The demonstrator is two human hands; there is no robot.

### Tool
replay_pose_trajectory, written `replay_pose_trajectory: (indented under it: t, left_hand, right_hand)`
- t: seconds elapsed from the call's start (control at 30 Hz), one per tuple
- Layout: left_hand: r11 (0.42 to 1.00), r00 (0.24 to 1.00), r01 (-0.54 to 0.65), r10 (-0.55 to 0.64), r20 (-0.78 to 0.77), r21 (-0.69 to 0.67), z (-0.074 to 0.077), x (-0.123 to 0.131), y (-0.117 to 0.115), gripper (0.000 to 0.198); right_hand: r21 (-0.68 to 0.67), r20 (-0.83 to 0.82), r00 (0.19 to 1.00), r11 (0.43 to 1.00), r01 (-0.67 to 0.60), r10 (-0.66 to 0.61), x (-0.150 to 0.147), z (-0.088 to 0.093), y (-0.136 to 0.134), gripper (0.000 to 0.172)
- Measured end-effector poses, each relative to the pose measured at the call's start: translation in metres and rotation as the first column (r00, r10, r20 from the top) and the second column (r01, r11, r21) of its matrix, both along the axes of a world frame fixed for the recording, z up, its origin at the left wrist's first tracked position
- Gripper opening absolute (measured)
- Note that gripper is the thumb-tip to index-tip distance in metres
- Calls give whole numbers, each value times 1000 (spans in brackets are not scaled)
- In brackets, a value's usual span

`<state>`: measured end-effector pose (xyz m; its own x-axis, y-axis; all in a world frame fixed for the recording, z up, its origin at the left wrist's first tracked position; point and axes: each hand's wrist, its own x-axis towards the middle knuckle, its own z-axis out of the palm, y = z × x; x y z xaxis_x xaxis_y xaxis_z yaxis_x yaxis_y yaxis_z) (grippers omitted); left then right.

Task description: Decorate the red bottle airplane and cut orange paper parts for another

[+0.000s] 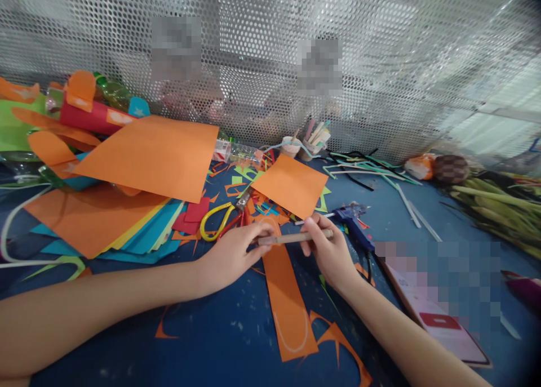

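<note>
Both my hands hold a thin tan stick (291, 238) level above a blue table (236, 330). My left hand (230, 256) pinches its left end with closed fingers. My right hand (327, 252) grips its right end, fingers wrapped round it. Under the stick lies a long orange paper strip (287, 302) with a rounded outline drawn near its lower end. Yellow-handled scissors (222, 221) lie just left of my left hand. A blue glue gun (353, 223) rests right behind my right hand.
A large orange sheet (156, 156) tops a stack of coloured paper (139, 235) at left; a smaller orange sheet (291, 184) lies ahead. Cups of sticks (310, 142) stand by the perforated metal wall (380, 66). Green stalks (494, 207) at right, a booklet (439, 319) near right.
</note>
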<state>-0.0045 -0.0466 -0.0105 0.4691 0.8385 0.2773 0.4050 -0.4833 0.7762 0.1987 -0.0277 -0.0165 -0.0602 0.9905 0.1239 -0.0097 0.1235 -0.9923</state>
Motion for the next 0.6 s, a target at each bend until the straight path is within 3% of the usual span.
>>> replay_pose_trajectory:
  t: [0.07,0.23,0.6]
  left_hand:
    - [1000,999,-15,15,-43,-1,1,-2,1,15]
    - [1000,995,-16,17,-101,5,4,-4,2,20]
    - [991,998,-32,38,-46,130,-2,-3,-4,25]
  right_hand:
    - [-21,-21,1000,1000,8,-9,0,-1,1,38]
    - [-8,53,999,1000,-1,1,1,-2,3,35]
    - [35,67,990,992,-124,121,2,1,-1,31]
